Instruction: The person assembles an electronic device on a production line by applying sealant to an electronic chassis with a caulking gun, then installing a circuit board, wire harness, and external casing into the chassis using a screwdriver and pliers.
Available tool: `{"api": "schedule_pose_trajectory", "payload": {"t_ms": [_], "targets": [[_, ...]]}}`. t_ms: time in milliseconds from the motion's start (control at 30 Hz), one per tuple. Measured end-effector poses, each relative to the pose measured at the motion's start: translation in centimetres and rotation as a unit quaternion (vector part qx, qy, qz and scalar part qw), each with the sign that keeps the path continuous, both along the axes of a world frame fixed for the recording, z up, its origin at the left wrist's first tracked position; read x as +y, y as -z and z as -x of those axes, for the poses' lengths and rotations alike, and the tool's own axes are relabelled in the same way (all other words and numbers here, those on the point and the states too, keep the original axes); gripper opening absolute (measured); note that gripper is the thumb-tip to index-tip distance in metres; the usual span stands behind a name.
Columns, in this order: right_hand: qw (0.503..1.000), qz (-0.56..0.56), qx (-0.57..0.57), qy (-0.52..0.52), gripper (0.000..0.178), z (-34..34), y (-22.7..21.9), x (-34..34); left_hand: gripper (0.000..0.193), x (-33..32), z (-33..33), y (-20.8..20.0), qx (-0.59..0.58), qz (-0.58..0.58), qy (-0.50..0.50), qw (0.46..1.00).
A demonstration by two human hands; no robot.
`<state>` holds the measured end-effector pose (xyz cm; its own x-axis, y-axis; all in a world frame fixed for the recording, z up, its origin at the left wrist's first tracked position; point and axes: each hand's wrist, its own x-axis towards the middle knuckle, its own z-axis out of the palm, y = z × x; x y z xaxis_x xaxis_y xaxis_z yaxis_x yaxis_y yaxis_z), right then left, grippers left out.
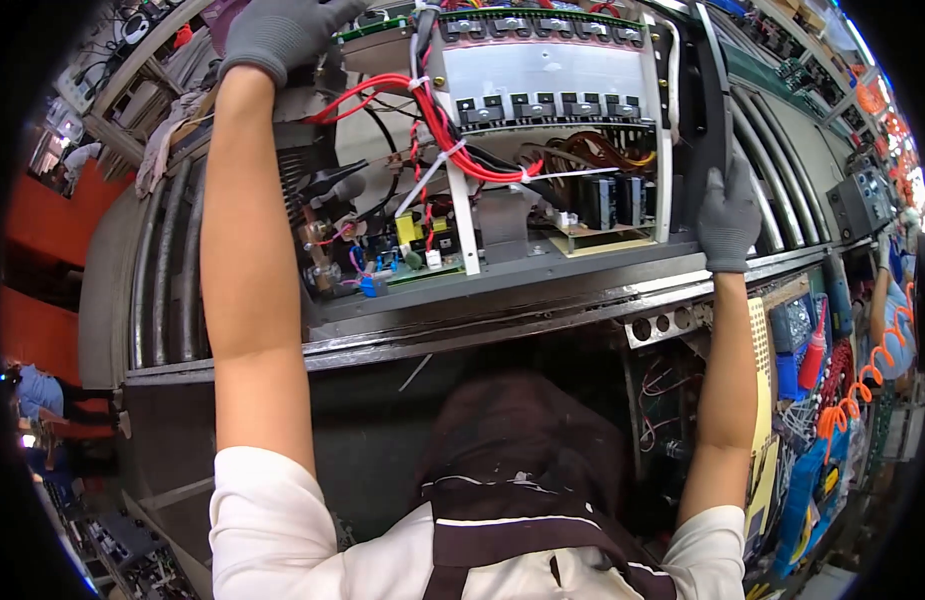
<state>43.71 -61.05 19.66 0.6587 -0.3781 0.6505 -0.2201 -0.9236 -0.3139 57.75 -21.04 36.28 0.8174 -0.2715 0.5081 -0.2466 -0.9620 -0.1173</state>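
Crowded workshop all round, with orange panels [52,230] well to the left of the left hand [287,35], a person [40,392] in blue lower on that side, and an orange coiled hose [854,395] and a red bottle [813,350] below and to the right of the right hand [730,220]. Metal rollers [157,270] left of the left forearm, more of the same just right of the right hand, and a shiny rail [562,312] nearer the body than both hands. Between the hands, an open metal case [542,265], full of electronics: a silver plate [537,75] well right of the left hand, thick red wires [437,120] looping down from near it, a yellow part [407,228] and a blue plug [370,287] farther below. Left hand in a grey glove, partly cut off by the upper edge, over the far left corner of the case, fingers stretched rightward beside a green board [382,27]; cannot tell whether clamped on anything. Right hand, also gloved, at the near right corner against a long black panel [717,100], thumb apart from the fingers; cannot tell whether clamped on that panel or merely resting there.
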Motion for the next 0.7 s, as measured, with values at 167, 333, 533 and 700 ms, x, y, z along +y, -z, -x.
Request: {"api": "schedule_pose_trajectory", "payload": {"t_ms": [167,333,533,700], "targets": [[1.000,0.022,-0.020,-0.006,0.035,0.4,1.0,-3.5,0.056,-1.1,-1.2,0.8,-0.020,-0.056,0.025,0.998],[0.999,0.005,0.025,-0.025,0.036,-0.6,0.5,-3.6,0.061,-0.9,-1.3,0.6,0.010,-0.066,0.020,0.998],[0.992,0.123,0.002,0.021,0.040,-2.7,2.3,-8.0,0.064,-1.4,-3.9,1.7,0.030,-0.048,0.019,0.998],[0.993,0.087,0.069,0.044,0.044,-2.6,2.0,-5.9,0.064,0.0,-4.9,1.7,0.015,-0.072,0.023,0.997]]}}
